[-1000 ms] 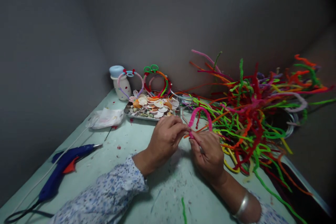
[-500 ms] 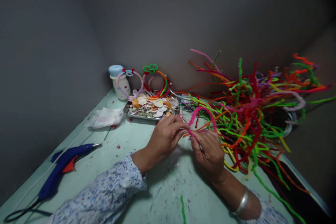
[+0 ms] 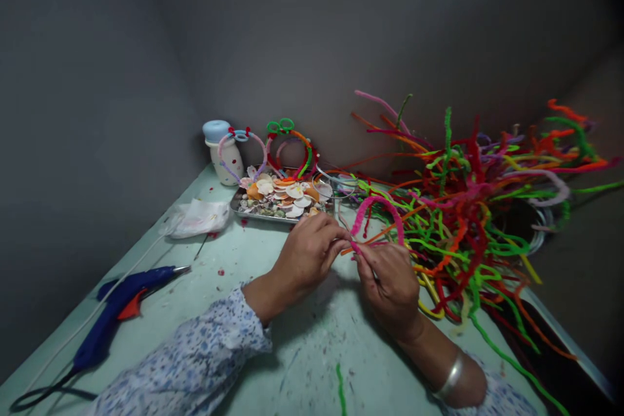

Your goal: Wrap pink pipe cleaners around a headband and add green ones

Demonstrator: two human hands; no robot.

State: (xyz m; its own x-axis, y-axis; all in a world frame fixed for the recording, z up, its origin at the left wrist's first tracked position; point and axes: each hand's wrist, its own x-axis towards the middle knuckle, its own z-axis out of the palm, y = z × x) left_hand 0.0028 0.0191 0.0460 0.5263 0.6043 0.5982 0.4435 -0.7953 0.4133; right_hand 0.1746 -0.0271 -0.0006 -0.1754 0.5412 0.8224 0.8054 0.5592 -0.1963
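A bright pink pipe cleaner point(image 3: 379, 203) arches up above my hands, in what looks like a wrapped headband shape. My left hand point(image 3: 312, 248) pinches it from the left between thumb and fingertips. From the right, my right hand point(image 3: 390, 279) grips the same pink piece, its fingers closed close to the left fingertips. A thin pale wire point(image 3: 344, 216) rises just behind the left fingertips. The exact join between the two hands is partly hidden by the fingers.
A large tangle of coloured pipe cleaners point(image 3: 468, 208) spreads on the right. Behind my hands are a metal tray point(image 3: 267, 216) of shells, decorated headbands point(image 3: 242, 156) and a white jar point(image 3: 225, 166). A blue glue gun point(image 3: 121, 312) and plastic bag point(image 3: 201, 219) lie left; a green piece point(image 3: 340, 390) lies in front.
Almost nothing differs. Both hands keep their pinch on the pink pipe cleaner, and the fingertips and the arch have shifted only very slightly.
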